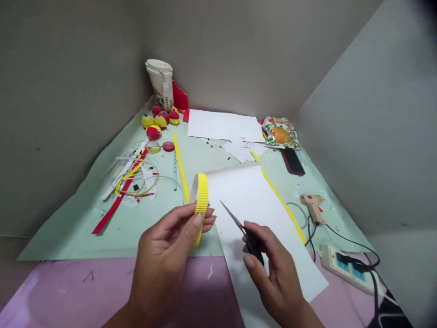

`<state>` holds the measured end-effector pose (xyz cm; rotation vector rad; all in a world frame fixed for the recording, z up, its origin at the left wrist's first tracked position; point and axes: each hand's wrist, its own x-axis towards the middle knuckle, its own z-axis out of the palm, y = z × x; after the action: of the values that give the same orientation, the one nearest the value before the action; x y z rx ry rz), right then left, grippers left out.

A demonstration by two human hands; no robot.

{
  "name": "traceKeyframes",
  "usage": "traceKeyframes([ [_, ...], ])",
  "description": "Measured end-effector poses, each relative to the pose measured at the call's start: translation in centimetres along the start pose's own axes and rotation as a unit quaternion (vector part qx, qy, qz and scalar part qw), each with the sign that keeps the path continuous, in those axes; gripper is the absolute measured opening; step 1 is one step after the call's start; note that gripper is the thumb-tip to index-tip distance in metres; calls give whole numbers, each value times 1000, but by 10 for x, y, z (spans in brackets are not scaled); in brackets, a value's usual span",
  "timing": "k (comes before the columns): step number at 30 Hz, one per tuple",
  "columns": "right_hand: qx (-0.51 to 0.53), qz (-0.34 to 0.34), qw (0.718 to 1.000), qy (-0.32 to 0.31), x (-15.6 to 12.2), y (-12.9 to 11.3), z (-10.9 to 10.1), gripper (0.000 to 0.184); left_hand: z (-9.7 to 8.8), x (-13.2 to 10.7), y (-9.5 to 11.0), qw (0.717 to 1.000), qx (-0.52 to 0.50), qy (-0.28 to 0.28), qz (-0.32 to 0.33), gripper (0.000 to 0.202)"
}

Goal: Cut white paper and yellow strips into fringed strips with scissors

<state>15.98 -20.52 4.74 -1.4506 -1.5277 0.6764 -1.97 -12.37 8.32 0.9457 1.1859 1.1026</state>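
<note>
My left hand (170,246) pinches a yellow fringed paper strip (201,200) between thumb and fingers; the strip stands upright and curls over at its top. My right hand (273,269) is closed on a small pair of black scissors (239,225), whose blades are shut and point up-left toward the strip, a short way from it. Both hands hover over a large white paper sheet (259,205) with a yellow edge, lying on a pale green mat (85,214).
Red and yellow paper balls (159,120), tape rolls and paper strips (133,180) lie at the left. A cup (160,82) stands at the back. A snack packet (282,134), a phone (292,160), a glue gun (313,205) and a power strip (348,266) sit at the right.
</note>
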Motion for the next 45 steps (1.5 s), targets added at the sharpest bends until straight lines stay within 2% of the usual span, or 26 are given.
traceKeyframes([
  [3, 49, -11, 999, -9, 0, -2, -2, 42, 0, 3, -2, 1000, -14, -13, -20, 27],
  [6, 83, 21, 996, -30, 0, 0, -5, 43, 3, 12, -10, 992, -83, -59, -79, 28],
  [9, 39, 47, 997, -48, -1, 3, -11, 40, 4, 18, -14, 982, -126, -78, -114, 24],
  [12, -30, -3, 998, -47, -2, 3, -18, 43, 1, 13, -9, 987, -104, -73, -99, 21],
  [15, -70, -72, 994, -42, -1, -5, -22, 50, -2, -3, 2, 998, -40, -29, -36, 20],
  [17, -88, -102, 990, -44, 0, -10, -22, 54, -2, -15, 10, 999, -10, 31, 2, 19],
  [19, -102, -123, 986, -48, 2, -14, -20, 58, -1, -24, 14, 995, -10, 94, 17, 17],
  [20, -106, -135, 984, -48, 2, -14, -18, 59, -1, -25, 15, 994, -14, 106, 15, 16],
  [21, -109, -146, 982, -47, 3, -13, -17, 61, 0, -25, 14, 995, -15, 101, 9, 16],
  [25, -152, -167, 973, -54, 7, -2, -11, 62, -1, -6, 3, 1000, -10, 7, -28, 24],
  [30, -228, -164, 958, -58, 9, 11, -11, 55, 1, 14, -13, 996, -19, -32, -81, 30],
  [38, -274, -169, 946, -50, 12, 20, -14, 50, 2, 23, -25, 993, -45, -43, -97, 32],
  [45, -297, -177, 937, -48, 13, 26, -14, 50, 3, 24, -26, 992, -45, -36, -109, 34],
])
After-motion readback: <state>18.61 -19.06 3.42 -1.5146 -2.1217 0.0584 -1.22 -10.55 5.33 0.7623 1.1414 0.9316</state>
